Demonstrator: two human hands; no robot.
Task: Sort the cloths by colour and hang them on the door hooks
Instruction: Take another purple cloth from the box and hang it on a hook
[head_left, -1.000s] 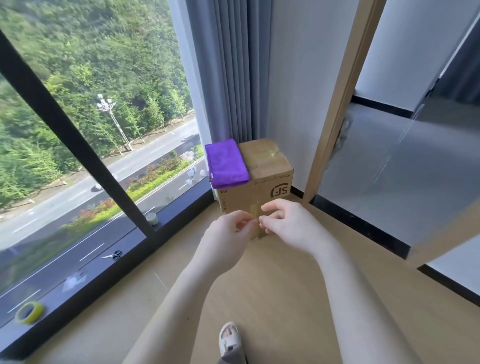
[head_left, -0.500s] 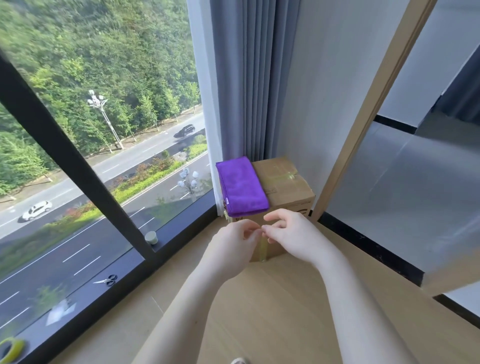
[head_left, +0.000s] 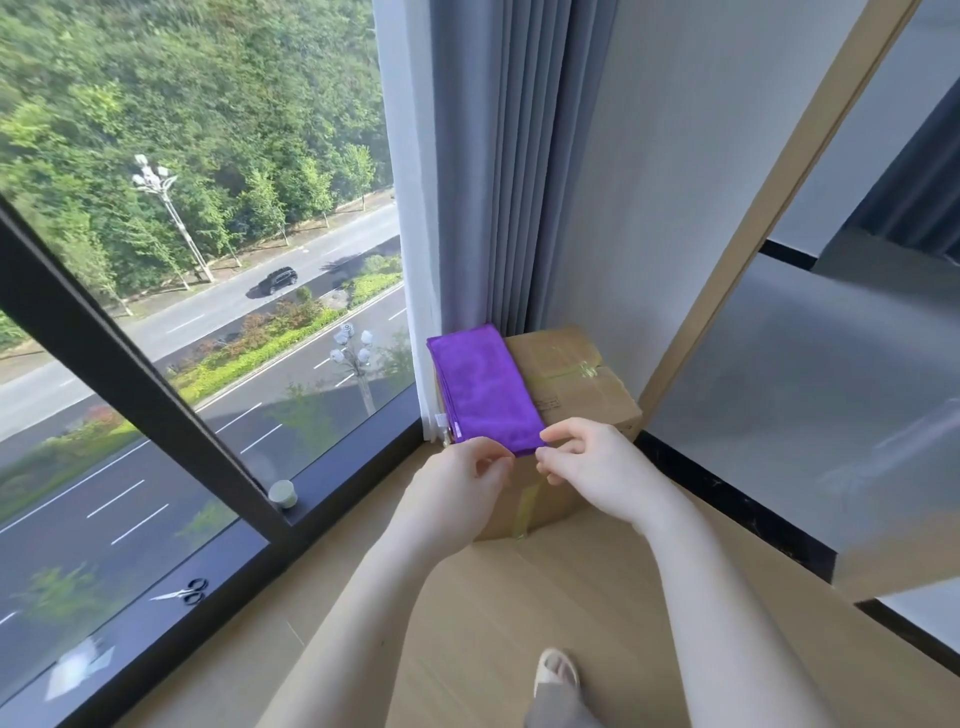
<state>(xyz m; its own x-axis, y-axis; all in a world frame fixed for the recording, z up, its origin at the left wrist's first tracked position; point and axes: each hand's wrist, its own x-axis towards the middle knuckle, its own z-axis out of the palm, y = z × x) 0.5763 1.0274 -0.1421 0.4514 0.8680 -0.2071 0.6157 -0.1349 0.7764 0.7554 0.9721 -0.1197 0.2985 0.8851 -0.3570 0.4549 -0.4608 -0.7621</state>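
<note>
A folded purple cloth (head_left: 480, 387) lies on the left half of a taped cardboard box (head_left: 576, 379), which stands in the corner below the grey curtain. Both my hands are at the cloth's near edge. My left hand (head_left: 460, 486) has its fingers curled, with thumb and fingertips at the edge near the left corner. My right hand (head_left: 589, 467) pinches the near right corner between index finger and thumb. The cloth lies flat on the box. No door hooks are in view.
A large window (head_left: 156, 260) with a dark frame fills the left. On its sill lie scissors (head_left: 182, 592) and a small round cap (head_left: 283, 493). A wooden door frame (head_left: 769, 208) rises to the right of the box. My sandalled foot (head_left: 558, 670) stands on the wooden floor.
My view has moved closer to the box. Both hands, held together in front of the box before, have risen to the purple cloth's near edge and taken hold of it.
</note>
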